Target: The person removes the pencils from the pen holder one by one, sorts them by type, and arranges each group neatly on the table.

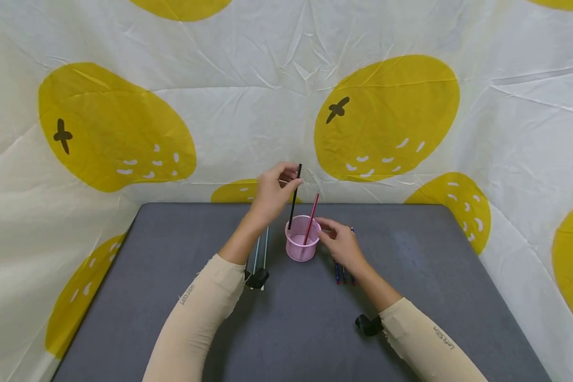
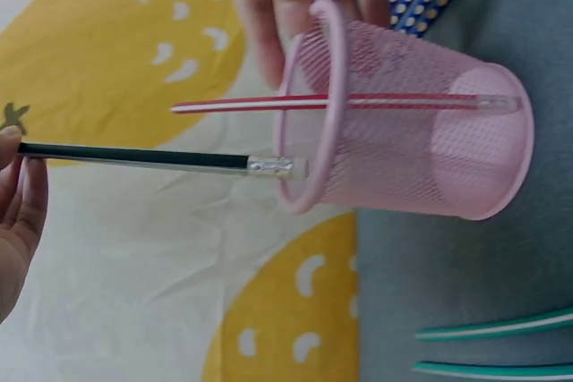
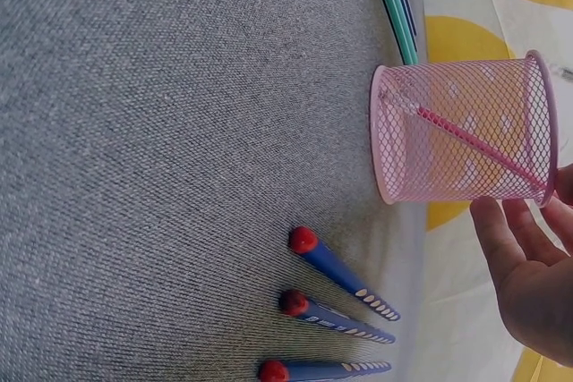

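Observation:
A pink mesh pencil cup stands upright near the table's far side. Inside it leans a red-and-white striped pencil, its eraser end at the bottom. My left hand pinches a black pencil near its upper end, eraser end down. In the left wrist view that silver-banded eraser end overlaps the cup's rim, apart from the red pencil. On the cup's right side, my right hand holds the rim between thumb and fingers. Its fingertips lie against the mesh just below the rim.
Teal-and-white striped pencils lie left of the cup, partly behind the left wrist. Right of the cup lie three blue dotted pencils with red ends. Behind the grey table hangs a white cloth with yellow fruit shapes.

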{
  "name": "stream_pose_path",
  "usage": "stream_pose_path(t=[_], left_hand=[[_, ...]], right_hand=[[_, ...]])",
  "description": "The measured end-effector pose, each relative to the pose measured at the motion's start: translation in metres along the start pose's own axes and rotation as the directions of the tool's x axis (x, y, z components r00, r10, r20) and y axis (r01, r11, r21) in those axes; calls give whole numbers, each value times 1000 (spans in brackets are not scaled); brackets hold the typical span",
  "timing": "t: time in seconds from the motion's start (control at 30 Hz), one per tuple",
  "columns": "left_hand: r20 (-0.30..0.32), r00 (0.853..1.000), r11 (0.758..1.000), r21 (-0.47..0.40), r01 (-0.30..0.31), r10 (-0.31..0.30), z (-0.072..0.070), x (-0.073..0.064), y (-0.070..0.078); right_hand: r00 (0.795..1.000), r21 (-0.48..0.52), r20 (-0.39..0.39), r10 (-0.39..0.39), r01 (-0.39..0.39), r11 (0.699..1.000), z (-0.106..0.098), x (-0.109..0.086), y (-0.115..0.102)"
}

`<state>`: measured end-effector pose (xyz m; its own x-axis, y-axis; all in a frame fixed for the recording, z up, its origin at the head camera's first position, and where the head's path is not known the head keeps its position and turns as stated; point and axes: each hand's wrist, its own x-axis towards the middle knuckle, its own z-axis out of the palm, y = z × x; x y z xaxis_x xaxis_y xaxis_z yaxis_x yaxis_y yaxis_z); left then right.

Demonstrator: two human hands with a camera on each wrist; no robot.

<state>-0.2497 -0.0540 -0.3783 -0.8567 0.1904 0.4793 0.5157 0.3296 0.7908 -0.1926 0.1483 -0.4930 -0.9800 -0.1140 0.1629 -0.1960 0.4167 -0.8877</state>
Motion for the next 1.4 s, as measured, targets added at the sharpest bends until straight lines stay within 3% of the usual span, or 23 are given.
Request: stream_pose_path(t=[0.17, 0.4, 0.73, 0.93, 1.13, 1.4], left_hand=[[-31, 999, 1000, -7, -8, 8, -17, 0, 6], [-55, 996, 997, -19, 72, -73, -46, -3, -3], [-96, 984, 988, -2, 154, -153, -81, -26, -43], [-73, 971, 974, -5, 228, -228, -93, -36, -68], [-55, 949, 944, 106, 314, -309, -106, -50, -97], [22, 920, 900, 220, 377, -391, -112, -68, -133]], right_hand=[[1000, -7, 0, 4, -4, 1000, -1, -1, -2], [1000, 16, 4, 17, -17, 1000, -1, -2, -3], [1000, -5, 0, -2, 2, 1000, 3, -1, 1], [1000, 2, -13, -10, 10, 1000, 1, -2, -2], [1000, -5, -2, 0, 0, 1000, 0, 0, -4], [1000, -9, -8, 16, -16, 1000, -2, 1, -6]])
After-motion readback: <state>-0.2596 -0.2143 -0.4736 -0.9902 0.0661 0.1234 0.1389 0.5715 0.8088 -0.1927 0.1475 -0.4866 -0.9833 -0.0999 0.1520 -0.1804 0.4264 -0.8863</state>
